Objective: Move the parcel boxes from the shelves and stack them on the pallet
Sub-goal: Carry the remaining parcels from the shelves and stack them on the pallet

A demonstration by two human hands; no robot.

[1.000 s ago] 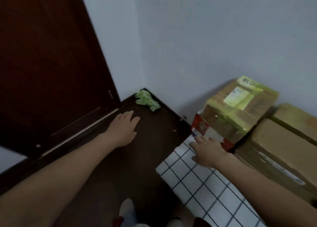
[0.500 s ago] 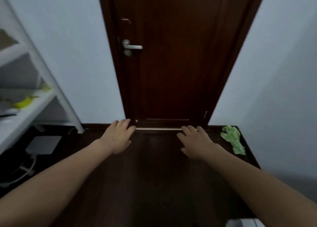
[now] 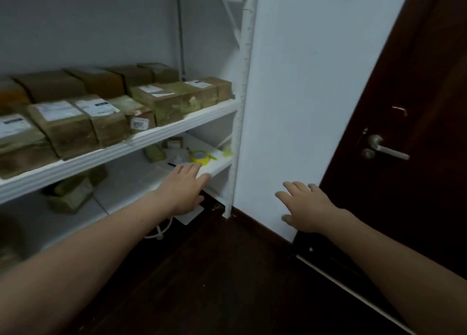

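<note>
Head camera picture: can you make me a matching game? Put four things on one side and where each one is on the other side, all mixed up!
Things:
1. parcel boxes
2. yellow tape roll
3. door handle
4. right hand

Places:
A. on the dark brown door
B. in front of the white wall
C. in rows on the higher shelf
D. on the lower shelf

Pairs: 1-C, 2-D, 3-A, 4-B
</note>
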